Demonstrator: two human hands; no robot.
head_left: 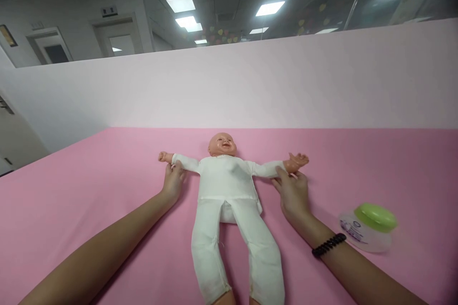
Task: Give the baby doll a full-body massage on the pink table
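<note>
A baby doll [227, 178] with a white cloth body lies on its back on a pink surface [143, 257], arms stretched out to both sides. Its head points away from me, and its feet run out of the picture at the bottom. My left hand [173, 182] is closed on the doll's arm at the left, near the cuff. At the right, my right hand [293, 193] grips the other arm by the wrist, below the doll's spread fingers. A black coiled band [328, 245] circles my right wrist.
To the right of my right forearm sits a clear round container [368, 238] with a green lid [375, 217]. A white wall [250, 86] rises behind the pink surface. Beyond it are windows, ceiling lights and doors.
</note>
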